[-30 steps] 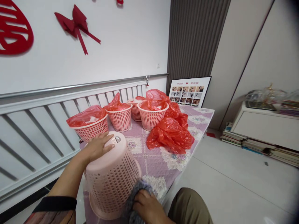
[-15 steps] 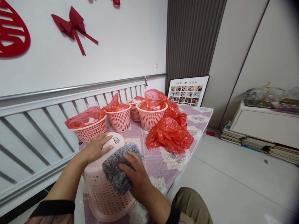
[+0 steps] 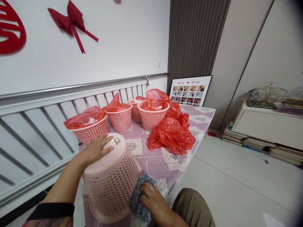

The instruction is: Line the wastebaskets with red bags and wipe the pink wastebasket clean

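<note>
A pink perforated plastic wastebasket [image 3: 113,178] stands upside down on the near part of the table, its solid base upward with a small label. My left hand [image 3: 98,149] lies on that base with fingers stretched out. Low at the basket's right side, near its rim, my right hand [image 3: 153,200] grips a fluffy grey cloth [image 3: 139,192] that touches the basket. The right fingers are curled into the cloth, and part of it runs under the hand.
Several upright baskets, among them a front one [image 3: 151,118], stand lined with red bags. A crumpled red plastic bag [image 3: 171,137] lies beside them on the purple floral tablecloth [image 3: 155,162]. A white radiator [image 3: 35,138] flanks the table's left; a photo board [image 3: 189,91] leans behind.
My right hand has slid the cloth from the upper side of the upturned basket down and right towards its rim. My left hand stays on the base.
</note>
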### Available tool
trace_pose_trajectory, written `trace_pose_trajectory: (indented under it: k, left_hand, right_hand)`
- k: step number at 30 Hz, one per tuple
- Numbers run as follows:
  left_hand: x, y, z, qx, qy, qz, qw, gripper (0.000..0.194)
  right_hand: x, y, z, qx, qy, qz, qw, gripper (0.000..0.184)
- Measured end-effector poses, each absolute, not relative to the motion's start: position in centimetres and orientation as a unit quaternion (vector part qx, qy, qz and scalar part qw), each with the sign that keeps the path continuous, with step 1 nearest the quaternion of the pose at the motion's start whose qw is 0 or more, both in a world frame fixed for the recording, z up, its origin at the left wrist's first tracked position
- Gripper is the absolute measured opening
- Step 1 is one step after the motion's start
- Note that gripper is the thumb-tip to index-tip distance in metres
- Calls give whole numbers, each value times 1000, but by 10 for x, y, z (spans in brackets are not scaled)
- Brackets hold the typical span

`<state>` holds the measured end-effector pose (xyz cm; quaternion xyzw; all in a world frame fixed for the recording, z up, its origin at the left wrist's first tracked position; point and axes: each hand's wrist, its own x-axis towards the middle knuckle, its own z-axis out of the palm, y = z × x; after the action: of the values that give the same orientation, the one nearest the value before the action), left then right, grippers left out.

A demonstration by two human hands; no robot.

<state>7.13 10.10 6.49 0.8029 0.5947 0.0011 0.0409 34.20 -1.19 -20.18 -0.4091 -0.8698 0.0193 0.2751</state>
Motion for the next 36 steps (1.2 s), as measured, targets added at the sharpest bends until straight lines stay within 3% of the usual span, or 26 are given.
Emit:
trace_pose_trajectory:
  k: [3, 6, 11, 14, 18, 21, 25, 30, 34, 36]
  left_hand:
    - [72, 100, 66, 803, 595, 2, 37, 80]
    - [72, 100, 65, 803, 595, 3, 35, 80]
    - [70, 103, 63, 807, 590, 5, 32, 82]
    - [68, 104, 61, 809, 586, 8, 28, 81]
    - [66, 106, 58, 808, 589, 7, 25, 81]
    - [68, 106, 59, 805, 592, 7, 26, 80]
    - [70, 104, 62, 805, 592, 7, 31, 80]
    - [70, 102, 63, 803, 595, 2, 31, 80]
    - [70, 101, 63, 804, 594, 4, 34, 80]
    - [70, 101, 64, 803, 595, 3, 36, 81]
  right_hand:
    - [361, -1, -189, -403, -862, 37, 303, 25]
    - [370, 13, -156, -378, -835, 69, 395, 41]
    - [351, 32, -77, -335, -755, 58, 561, 36]
    - [326, 46, -48, -298, -738, 48, 604, 42]
    - [302, 62, -54, -268, -764, 78, 581, 38]
    - [301, 63, -86, -285, -759, 87, 579, 28]
    - [318, 49, -143, -311, -782, 96, 531, 29]
    - [342, 31, -192, -375, -839, 93, 382, 25]
    - [355, 25, -192, -437, -866, 66, 234, 19]
    - [362, 27, -184, -450, -867, 67, 200, 21]
